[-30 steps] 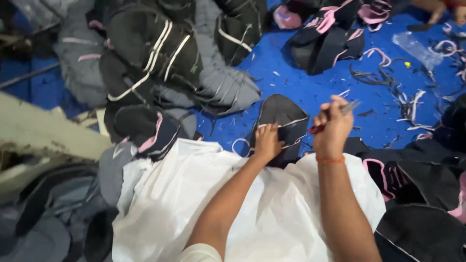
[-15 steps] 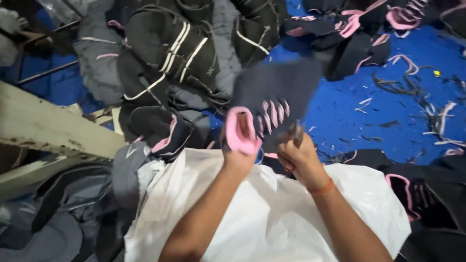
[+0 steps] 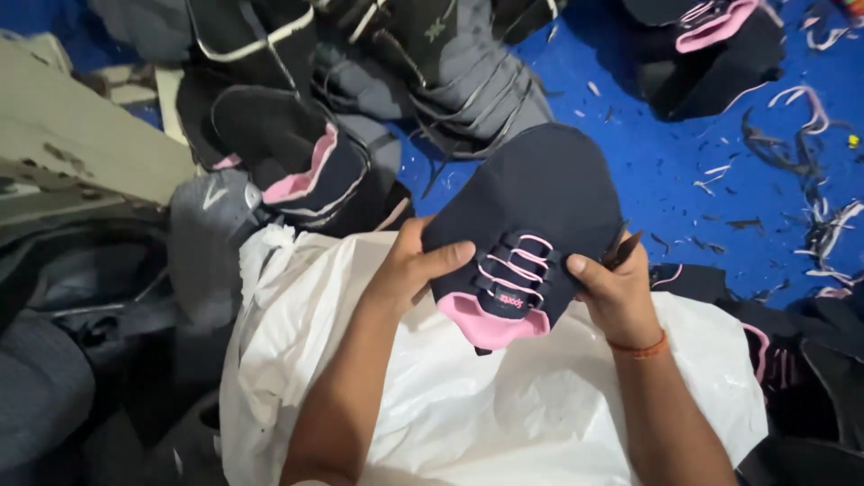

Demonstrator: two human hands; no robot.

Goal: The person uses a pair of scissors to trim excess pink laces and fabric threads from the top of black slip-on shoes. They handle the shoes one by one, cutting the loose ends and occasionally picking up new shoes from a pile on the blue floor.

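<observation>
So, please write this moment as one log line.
left hand: holds black fabric shoe upper with pink tongue | right hand: holds upper, thin dark tool | under: white plastic sheet

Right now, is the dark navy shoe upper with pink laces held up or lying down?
Held up: both hands, left and right, grip the shoe upper.

I see a white plastic sack (image 3: 504, 405) spread low in the frame | heap of black and grey shoe uppers (image 3: 396, 63) at top | one upper with pink lining (image 3: 301, 171) left of centre | blue floor (image 3: 684, 153) strewn with trimmings (image 3: 810, 207) | pale board (image 3: 81, 144) at left
</observation>
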